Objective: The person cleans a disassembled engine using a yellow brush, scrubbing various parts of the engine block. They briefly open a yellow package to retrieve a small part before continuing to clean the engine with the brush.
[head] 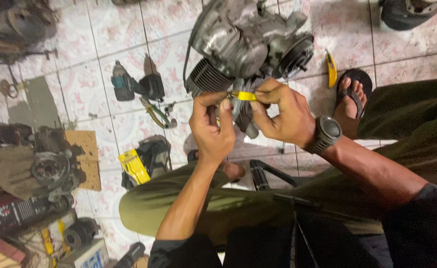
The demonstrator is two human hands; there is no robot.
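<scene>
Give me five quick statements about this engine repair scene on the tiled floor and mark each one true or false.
1. Both hands hold a small yellow piece against the engine. True: the left hand and the right hand pinch it between their fingertips.
2. The watch is on the left wrist. False: it sits on the right wrist.
3. A cordless drill lies on the tiled floor. True.
4. The person's foot is bare. False: the foot wears a sandal.
5. The pliers are in the right hand. False: they lie on the floor beside the drill.
</scene>
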